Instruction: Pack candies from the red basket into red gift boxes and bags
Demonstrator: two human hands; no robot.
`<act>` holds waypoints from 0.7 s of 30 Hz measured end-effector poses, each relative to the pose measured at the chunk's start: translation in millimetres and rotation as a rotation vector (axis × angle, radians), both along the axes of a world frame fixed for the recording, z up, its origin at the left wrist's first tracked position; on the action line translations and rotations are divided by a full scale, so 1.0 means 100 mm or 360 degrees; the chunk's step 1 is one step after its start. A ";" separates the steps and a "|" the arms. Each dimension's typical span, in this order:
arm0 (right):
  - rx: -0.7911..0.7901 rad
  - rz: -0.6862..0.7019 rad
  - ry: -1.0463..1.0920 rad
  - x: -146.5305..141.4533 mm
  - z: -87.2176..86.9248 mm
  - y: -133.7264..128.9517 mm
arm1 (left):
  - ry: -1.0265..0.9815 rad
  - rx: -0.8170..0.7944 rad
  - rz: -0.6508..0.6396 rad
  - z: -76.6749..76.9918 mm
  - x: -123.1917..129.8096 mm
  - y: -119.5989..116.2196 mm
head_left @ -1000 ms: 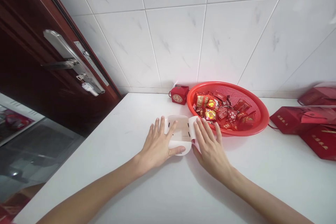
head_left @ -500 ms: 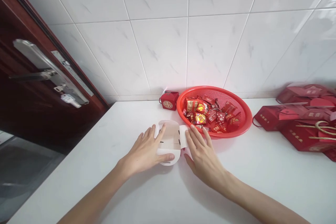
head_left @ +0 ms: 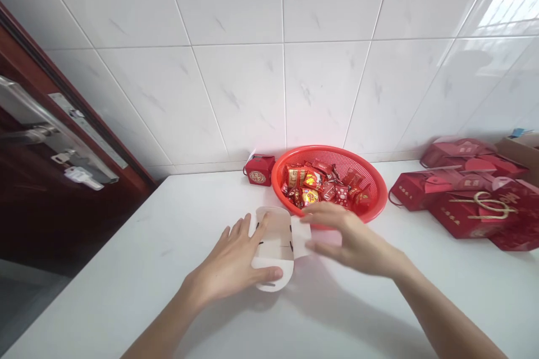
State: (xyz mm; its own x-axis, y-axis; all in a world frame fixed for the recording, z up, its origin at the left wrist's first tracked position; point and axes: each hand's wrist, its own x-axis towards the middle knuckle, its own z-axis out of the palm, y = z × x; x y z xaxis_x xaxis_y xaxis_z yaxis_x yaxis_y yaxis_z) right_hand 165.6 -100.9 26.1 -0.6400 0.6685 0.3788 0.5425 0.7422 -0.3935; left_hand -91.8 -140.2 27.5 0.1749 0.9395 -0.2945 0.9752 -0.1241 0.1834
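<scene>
A small paper gift box (head_left: 278,235), white inside and with its flaps folded outward, sits unclosed on the white tabletop. My left hand (head_left: 236,261) rests against its left side with fingers spread, the thumb on the near flap and the index finger along the left edge. Off its right flap, my right hand (head_left: 353,238) hovers with fingers apart and nothing in them, slightly blurred. Just behind, a red plastic basket (head_left: 379,202) holds several wrapped candies (head_left: 326,182). The right hand partly covers the basket's near rim.
A small red box (head_left: 260,170) stands left of the basket against the tiled wall (head_left: 236,95). Several red gift boxes (head_left: 458,213) are grouped on the right, one with a cord handle. A brown carton (head_left: 522,151) is behind them. At left is a door with keys (head_left: 80,174).
My right hand has lifted off the box's right flap and moved right. My left hand stays on the box. The view has shifted right.
</scene>
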 end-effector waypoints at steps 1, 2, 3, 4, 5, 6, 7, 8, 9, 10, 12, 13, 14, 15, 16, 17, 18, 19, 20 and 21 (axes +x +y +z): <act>-0.0097 -0.0089 0.0120 0.08 0.00 0.12 | -0.0002 0.0020 -0.0012 0.01 -0.01 0.00; -0.0192 -0.0202 0.0246 0.16 -0.01 0.25 | -0.0008 0.0039 -0.0023 0.01 -0.03 0.00; -0.0283 -0.0315 0.0319 0.24 -0.03 0.37 | -0.0016 0.0053 -0.0030 0.02 -0.05 0.00; -0.0348 -0.0413 0.0349 0.31 -0.05 0.50 | -0.0027 0.0060 -0.0031 0.03 -0.08 -0.01; -0.0379 -0.0488 0.0343 0.39 -0.08 0.62 | -0.0042 0.0060 -0.0028 0.04 -0.10 -0.01; -0.0392 -0.0543 0.0321 0.45 -0.11 0.72 | -0.0063 0.0061 -0.0024 0.05 -0.12 -0.02; -0.0406 -0.0588 0.0287 0.50 -0.14 0.81 | -0.0090 0.0067 -0.0023 0.06 -0.14 -0.02; -0.0422 -0.0611 0.0244 0.53 -0.17 0.89 | -0.0125 0.0090 -0.0016 0.07 -0.15 -0.02; -0.0439 -0.0616 0.0195 0.55 -0.19 0.96 | -0.0171 0.0134 -0.0001 0.09 -0.16 -0.02; -0.0455 -0.0614 0.0141 0.55 -0.21 1.01 | -0.0234 0.0199 0.0025 0.11 -0.17 -0.01; -0.0474 -0.0571 0.0012 0.49 -0.23 1.08 | -0.0420 0.0371 0.0112 0.14 -0.18 0.04; -0.0475 -0.0533 -0.0059 0.44 -0.23 1.11 | -0.0539 0.0467 0.0171 0.15 -0.19 0.09; -0.0470 -0.0480 -0.0145 0.37 -0.22 1.13 | -0.0671 0.0566 0.0237 0.16 -0.19 0.15; -0.0455 -0.0412 -0.0255 0.30 -0.20 1.16 | -0.0808 0.0665 0.0311 0.16 -0.20 0.23; -0.0429 -0.0339 -0.0377 0.22 -0.18 1.19 | -0.0941 0.0769 0.0398 0.14 -0.22 0.33; -0.0397 -0.0272 -0.0503 0.14 -0.16 1.23 | -0.1069 0.0872 0.0502 0.11 -0.24 0.43; -0.0365 -0.0216 -0.0624 0.06 -0.13 1.27 | -0.1179 0.0966 0.0623 0.06 -0.26 0.55; -0.0343 -0.0173 -0.0707 -0.02 -0.10 1.32 | -0.1249 0.1067 0.0760 -0.02 -0.30 0.66; -0.0328 -0.0141 -0.0761 -0.10 -0.08 1.36 | -0.1290 0.1192 0.0901 -0.10 -0.33 0.78; -0.0319 -0.0106 -0.0797 -0.18 -0.07 1.41 | -0.1310 0.1355 0.1076 -0.20 -0.36 0.88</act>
State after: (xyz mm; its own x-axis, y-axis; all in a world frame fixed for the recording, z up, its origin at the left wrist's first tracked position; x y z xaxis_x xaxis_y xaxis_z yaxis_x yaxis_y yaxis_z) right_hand 147.9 40.3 19.5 -0.6632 0.7417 -0.1007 0.7433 0.6367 -0.2053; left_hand -128.0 -51.7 7.0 -0.5451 0.7478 0.3789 0.5369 -0.0357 0.8429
